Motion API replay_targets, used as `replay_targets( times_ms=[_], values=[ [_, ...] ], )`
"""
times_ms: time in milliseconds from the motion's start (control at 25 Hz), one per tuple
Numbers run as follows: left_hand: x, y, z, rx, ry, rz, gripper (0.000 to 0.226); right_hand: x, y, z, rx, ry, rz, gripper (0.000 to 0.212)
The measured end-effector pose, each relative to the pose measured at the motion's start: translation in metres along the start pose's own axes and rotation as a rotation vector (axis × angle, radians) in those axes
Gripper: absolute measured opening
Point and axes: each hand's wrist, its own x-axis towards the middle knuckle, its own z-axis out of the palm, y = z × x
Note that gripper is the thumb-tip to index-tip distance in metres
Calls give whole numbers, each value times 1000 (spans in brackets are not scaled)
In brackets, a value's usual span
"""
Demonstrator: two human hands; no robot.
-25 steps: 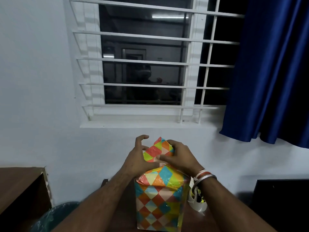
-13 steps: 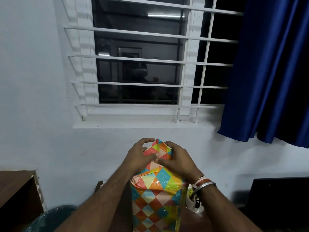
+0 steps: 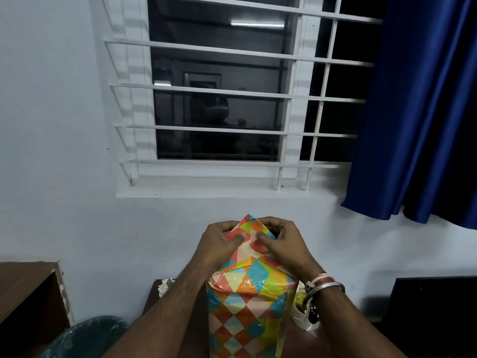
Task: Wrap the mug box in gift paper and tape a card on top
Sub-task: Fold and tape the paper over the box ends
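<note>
Pinching the pointed paper flap (image 3: 249,228) atop the wrapped box (image 3: 247,306), left grip (image 3: 219,244) and right grip (image 3: 284,244) clench it; box stands upright on the bench (image 3: 293,342).

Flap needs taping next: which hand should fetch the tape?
Right, probably: what looks like a tape roll lies beside the box just below the right hand; the left hand can hold the flap alone.

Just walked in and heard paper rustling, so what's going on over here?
A person is gift-wrapping a tall box, its sides already covered in a colourful diamond pattern. The left hand and right hand each pinch the pointed paper flap between thumb and fingers at the box's upper end. That end is not closed flat yet, and no card shows on it.
</note>
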Motion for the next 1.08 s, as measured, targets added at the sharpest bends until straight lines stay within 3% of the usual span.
replay_targets(
  times_ms=[480,600,880,1080],
  values=[
    [-5,11,-1,-224,-7,-51,21,3,10,-2,11,44,-13,22],
    [-6,13,-1,-195,-4,-19,19,4,11,-3,-17,41,-28,24],
    [-1,6,0,-142,-1,-10,42,1,11,-4,-6,39,-27,31],
    [-3,8,0,-154,13,-14,39,0,9,-3,47,50,-25,27]
  ],
)
